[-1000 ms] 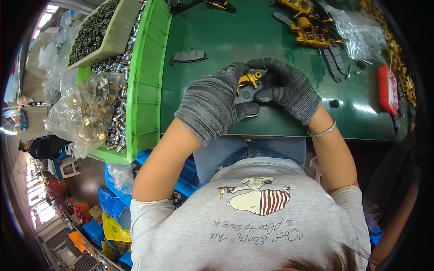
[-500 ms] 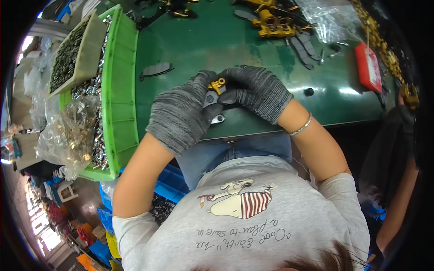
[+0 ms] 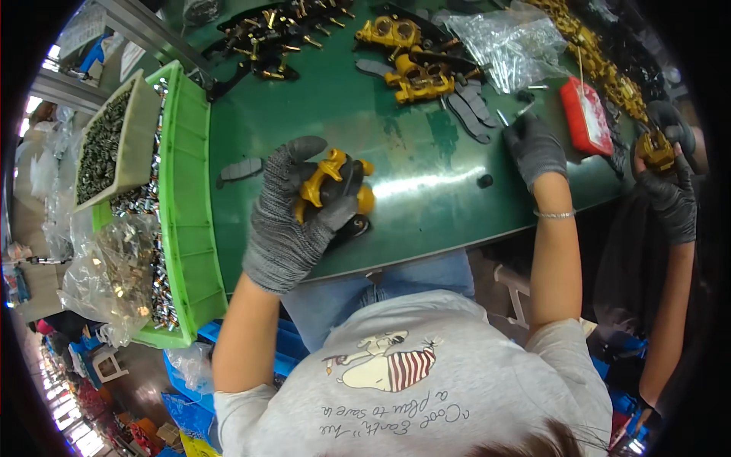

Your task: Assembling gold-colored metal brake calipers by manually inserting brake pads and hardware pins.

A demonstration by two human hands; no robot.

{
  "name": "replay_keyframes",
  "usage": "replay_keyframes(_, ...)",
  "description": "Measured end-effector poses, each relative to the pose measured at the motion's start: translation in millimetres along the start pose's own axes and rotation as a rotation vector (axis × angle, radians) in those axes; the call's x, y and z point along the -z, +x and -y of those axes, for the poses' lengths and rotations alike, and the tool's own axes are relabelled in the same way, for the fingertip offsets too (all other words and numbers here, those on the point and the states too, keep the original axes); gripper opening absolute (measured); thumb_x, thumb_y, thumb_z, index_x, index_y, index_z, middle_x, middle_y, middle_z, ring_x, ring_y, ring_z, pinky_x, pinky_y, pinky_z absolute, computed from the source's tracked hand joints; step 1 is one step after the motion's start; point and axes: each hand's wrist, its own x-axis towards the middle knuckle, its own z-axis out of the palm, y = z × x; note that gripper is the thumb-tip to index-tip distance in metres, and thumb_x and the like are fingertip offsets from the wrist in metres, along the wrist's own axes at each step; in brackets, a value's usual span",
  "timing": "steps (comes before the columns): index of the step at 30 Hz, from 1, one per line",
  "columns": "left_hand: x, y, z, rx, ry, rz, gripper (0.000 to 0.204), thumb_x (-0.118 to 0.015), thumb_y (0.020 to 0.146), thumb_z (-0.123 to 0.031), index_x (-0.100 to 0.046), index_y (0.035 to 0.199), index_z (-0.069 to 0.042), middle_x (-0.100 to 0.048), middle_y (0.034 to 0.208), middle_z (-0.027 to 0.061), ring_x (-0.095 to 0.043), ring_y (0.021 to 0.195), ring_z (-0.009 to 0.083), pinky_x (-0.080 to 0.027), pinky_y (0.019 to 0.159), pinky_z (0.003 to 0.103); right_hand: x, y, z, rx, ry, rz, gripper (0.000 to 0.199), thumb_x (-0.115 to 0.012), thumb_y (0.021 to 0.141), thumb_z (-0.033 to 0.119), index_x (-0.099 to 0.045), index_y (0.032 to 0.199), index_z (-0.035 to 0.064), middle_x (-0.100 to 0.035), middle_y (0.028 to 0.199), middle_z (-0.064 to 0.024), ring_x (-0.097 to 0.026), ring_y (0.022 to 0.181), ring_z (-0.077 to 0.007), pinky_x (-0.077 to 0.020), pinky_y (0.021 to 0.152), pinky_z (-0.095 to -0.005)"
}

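Note:
My left hand (image 3: 285, 209), in a grey knit glove, is closed round a gold brake caliper (image 3: 324, 183) with dark parts inside it, raised just above the green table. Its thumb presses along the near side. Left of that hand lies a grey brake pad (image 3: 242, 170). My right hand (image 3: 537, 148), also gloved, reaches out to the right with fingers stretched forward. Its fingertips come up to two small silver pins (image 3: 502, 117) and a black cap (image 3: 525, 96); the contact is partly hidden. Nothing is plainly held in it.
Gold calipers (image 3: 422, 85), grey pads (image 3: 470, 113) and a clear plastic bag (image 3: 506, 49) lie at the back. A red container (image 3: 585, 118) stands right, near a co-worker's gloved hands (image 3: 674, 194). A green crate (image 3: 186, 213) of metal parts borders the left. A black cap (image 3: 485, 180) lies mid-table.
My right hand has left the part both hands were holding and moved right to the pins. My left hand keeps the caliper, now turned so more gold shows.

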Motion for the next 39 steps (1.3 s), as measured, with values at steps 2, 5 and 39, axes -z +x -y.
replay_keyframes(2, -6.2, 7.2, -2.2, 0.044, -0.082, -0.025, 0.053, -0.074, 0.077, -0.021, -0.048, 0.121, -0.008, -0.063, 0.102, 0.0131, -0.064, 0.092, 0.0245, -0.053, 0.078, 0.035, 0.2, -10.7, -2.5, -0.024, -0.035, -0.017, 0.031, -0.064, 0.083, 0.032, -0.060, 0.098, 0.0053, -0.063, 0.097, -0.0138, -0.063, 0.088, -0.0249, -0.0497, 0.077, -0.0360)
replay_keyframes(5, -12.0, 12.4, -3.2, 0.158, -0.269, -0.068, 0.056, -0.074, 0.077, -0.018, -0.047, 0.124, -0.006, -0.061, 0.105, 0.0125, -0.062, 0.094, 0.0238, -0.053, 0.080, 0.036, 29.0, -27.9, 16.1, -0.069, 0.615, 0.071, 0.023, -0.064, 0.085, 0.022, -0.059, 0.098, 0.0035, -0.064, 0.089, -0.0095, -0.062, 0.080, -0.0198, -0.0489, 0.070, -0.0314)
replay_keyframes(39, -23.1, -20.4, 13.0, 0.376, -1.030, -0.025, 0.069, -0.068, 0.080, -0.034, -0.039, 0.134, -0.003, -0.056, 0.118, 0.0153, -0.060, 0.102, 0.0260, -0.051, 0.087, 0.038, 16.7, -96.6, 124.4, 0.982, 0.856, -0.387, 0.018, -0.072, 0.068, 0.003, -0.065, 0.084, 0.0066, -0.063, 0.079, -0.0117, -0.062, 0.068, -0.0270, -0.0508, 0.061, -0.0322)
